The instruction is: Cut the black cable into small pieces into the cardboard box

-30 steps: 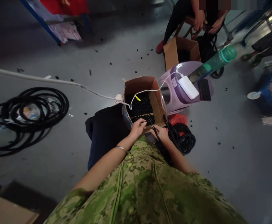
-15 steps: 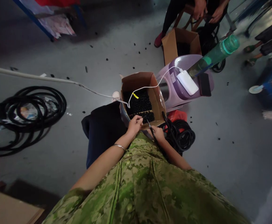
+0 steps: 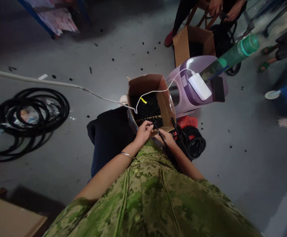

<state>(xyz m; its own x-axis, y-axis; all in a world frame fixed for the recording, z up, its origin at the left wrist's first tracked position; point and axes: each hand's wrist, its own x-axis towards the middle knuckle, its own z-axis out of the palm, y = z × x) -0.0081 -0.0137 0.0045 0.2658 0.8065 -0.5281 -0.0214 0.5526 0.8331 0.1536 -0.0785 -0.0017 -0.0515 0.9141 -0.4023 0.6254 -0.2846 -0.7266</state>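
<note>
My left hand (image 3: 144, 131) is closed in a pinch at the near edge of a cardboard box (image 3: 145, 80), on something small and dark that I cannot make out. Close beside it on the right, my right hand (image 3: 166, 138) is wrapped round a thin dark tool (image 3: 160, 133), whose tip points toward the left fingertips. Many small black pieces (image 3: 147, 107) lie in the box below and beyond the hands. A white cable (image 3: 155, 91) with a yellow tag (image 3: 143, 100) crosses over the box.
A purple stool (image 3: 182, 95) at the right bears a white power bank (image 3: 200, 86), a dark phone and a green bottle (image 3: 232, 57). Black hose coils (image 3: 32, 131) lie left and right on the floor. Another person's hands (image 3: 216, 6) show beyond a second box (image 3: 181, 46).
The tool's tip, whose metal showed between the hands earlier, is now darker and closer to the left fingertips. The view has shifted slightly; both hands stay at the box's near edge.
</note>
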